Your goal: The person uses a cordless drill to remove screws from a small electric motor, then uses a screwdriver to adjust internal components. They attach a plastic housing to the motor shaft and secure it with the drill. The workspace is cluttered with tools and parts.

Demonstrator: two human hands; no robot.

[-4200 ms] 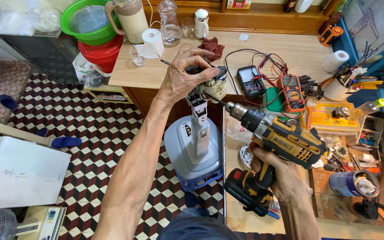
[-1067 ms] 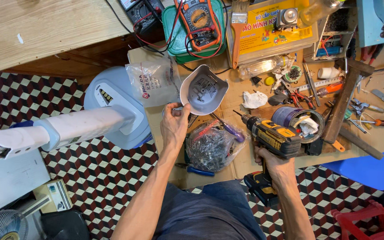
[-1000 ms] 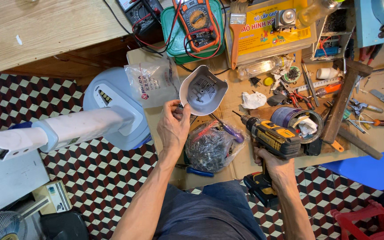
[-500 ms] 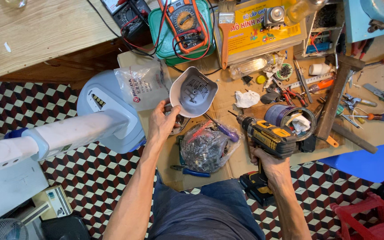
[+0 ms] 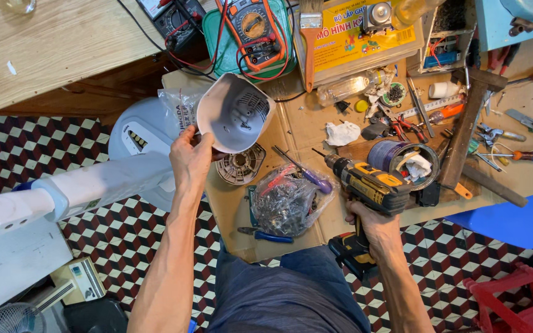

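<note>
Fan cover (image 5: 235, 113), off the motor, is pinched at its rim by the left hand (image 5: 190, 157) above the counter (image 5: 291, 132). Right hand (image 5: 372, 222) has a closed grip on the drill (image 5: 370, 185). Round motor part (image 5: 240, 165) lies bare below; reassembly looks undone.

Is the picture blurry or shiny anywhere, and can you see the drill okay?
Head view: mostly sharp and evenly lit; the cordless drill in the right hand is clear; glare glints on the plastic bag of parts; the white cover held by the left hand looks slightly soft.
</note>
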